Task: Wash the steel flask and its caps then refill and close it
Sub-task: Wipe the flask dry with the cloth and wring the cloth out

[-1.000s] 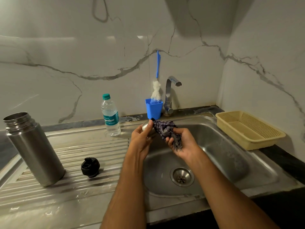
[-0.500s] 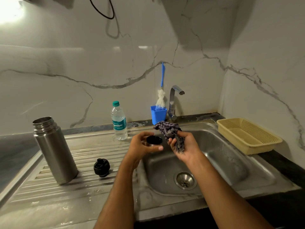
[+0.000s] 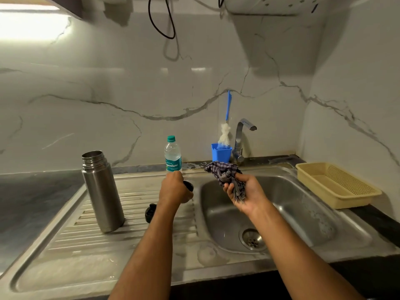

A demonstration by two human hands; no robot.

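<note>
Here the left hand (image 3: 175, 189) is curled over a dark cap (image 3: 189, 185), and only a small part of the cap shows past the knuckles, so its shape is hard to make out. A second black cap (image 3: 150, 212) lies on the ribbed drainboard (image 3: 91, 234), half hidden behind the left forearm. The right hand (image 3: 244, 194) grips a bunched checked cloth (image 3: 225, 175) above the sink basin (image 3: 287, 215); the fingers are closed around the lower folds, and the upper part of the cloth stands free. The steel flask (image 3: 101, 191) stands upright and open on the drainboard, to the left of both hands and apart from them. A plastic water bottle (image 3: 172, 155) stands behind the left hand, and its lower part is covered by that hand. At the back, a blue cup (image 3: 221, 153) holds a bottle brush (image 3: 226, 128) beside the tap (image 3: 239, 139), and a yellow basket (image 3: 337, 187) sits on the counter at the right. Compared with half a second ago, the left hand has moved away from the cloth toward the drainboard and has turned its back to the camera, so the cap, which was plainly visible between the fingers, is now mostly covered. The right hand holds the cloth in nearly the same place.
</note>
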